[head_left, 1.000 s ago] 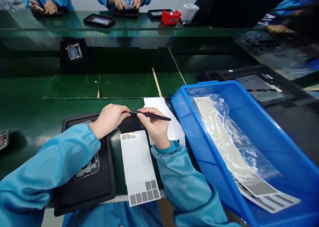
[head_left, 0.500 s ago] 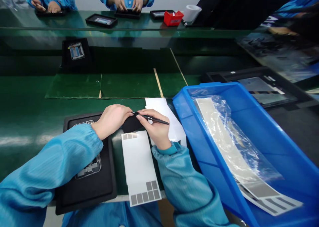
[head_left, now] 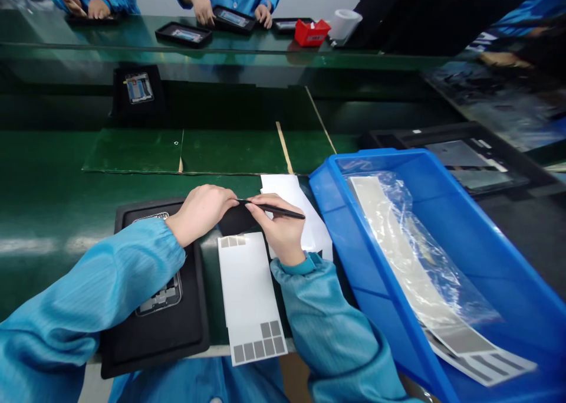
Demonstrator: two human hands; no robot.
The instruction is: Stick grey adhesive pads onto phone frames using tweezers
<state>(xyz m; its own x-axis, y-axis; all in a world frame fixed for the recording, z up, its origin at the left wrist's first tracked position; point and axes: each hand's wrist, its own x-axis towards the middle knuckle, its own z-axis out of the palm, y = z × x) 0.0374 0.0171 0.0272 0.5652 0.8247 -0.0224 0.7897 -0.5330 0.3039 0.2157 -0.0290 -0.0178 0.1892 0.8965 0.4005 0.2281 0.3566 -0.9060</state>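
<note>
My right hand [head_left: 283, 229] grips a slim black tool, probably tweezers [head_left: 283, 211], like a pen, its tip pointing left. My left hand [head_left: 203, 211] is closed at that tip, thumb and forefinger pinched; what they hold there is too small to make out. Beneath the fingers is a dark flat piece [head_left: 236, 220]. Nearer me lies a white sheet of grey square stickers [head_left: 247, 291], several left at its bottom and a few at its top. Under my left forearm, a black tray [head_left: 154, 347] holds a phone frame [head_left: 165, 297], partly hidden by my sleeve.
A blue bin [head_left: 354, 238] on the right holds sticker strips [head_left: 398, 255] in clear plastic. More white sheets [head_left: 305, 214] lie beside it. Another black tray [head_left: 117, 96] with a phone frame sits farther back. Two people work across the bench near a red box [head_left: 312, 34].
My hands keep nearly the same pose at the tool's tip. Across the bench, a person has tilted up a black tray and moved their hands apart. The view has shifted slightly.
</note>
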